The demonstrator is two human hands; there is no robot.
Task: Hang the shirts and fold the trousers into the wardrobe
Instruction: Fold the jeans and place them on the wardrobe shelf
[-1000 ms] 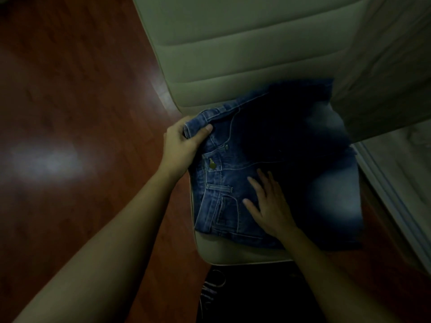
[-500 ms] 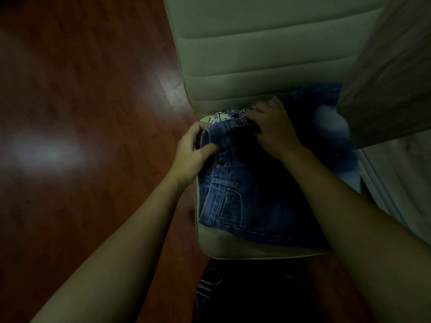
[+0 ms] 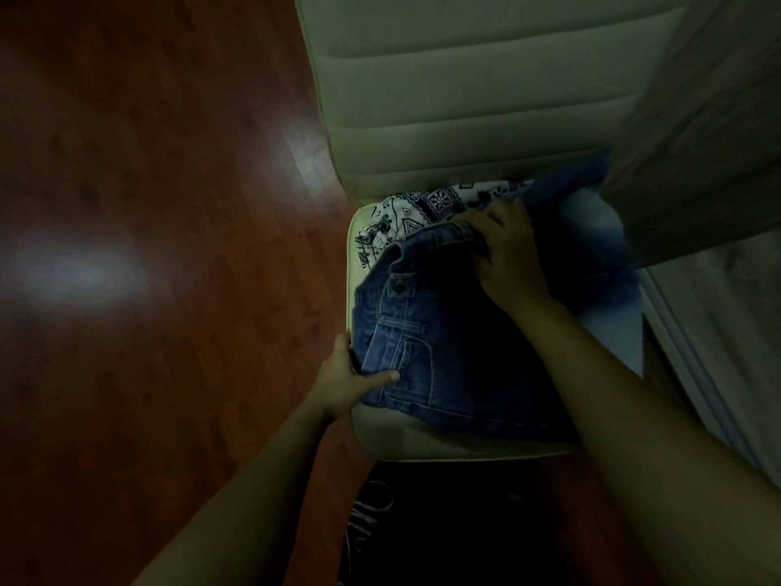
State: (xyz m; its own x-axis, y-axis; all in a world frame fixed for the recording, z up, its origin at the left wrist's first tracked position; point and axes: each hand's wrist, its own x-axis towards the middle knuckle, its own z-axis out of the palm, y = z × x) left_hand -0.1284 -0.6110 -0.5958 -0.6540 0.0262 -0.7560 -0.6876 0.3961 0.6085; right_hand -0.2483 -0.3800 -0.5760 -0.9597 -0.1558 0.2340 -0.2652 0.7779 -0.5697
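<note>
The jeans [image 3: 443, 344] lie on the chair [image 3: 422, 452]. My left grip [image 3: 342, 382] pinches them by the chair's front; my right grip [image 3: 511, 255] is clamped on them by its back. Pulling may flop the fold open or drag the patterned cloth [image 3: 422, 205] along.

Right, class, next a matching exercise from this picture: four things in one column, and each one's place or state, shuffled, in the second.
Column one
1. left hand
2. right hand
3. patterned cloth
4. jeans

Column two
A. grips the waistband on the far side
B. white with black print, showing beyond the blue fabric at the back of the chair seat
C. grips the near left corner of the blue fabric
D. blue, folded, on the seat

Pairs: 1-C, 2-A, 3-B, 4-D
</note>
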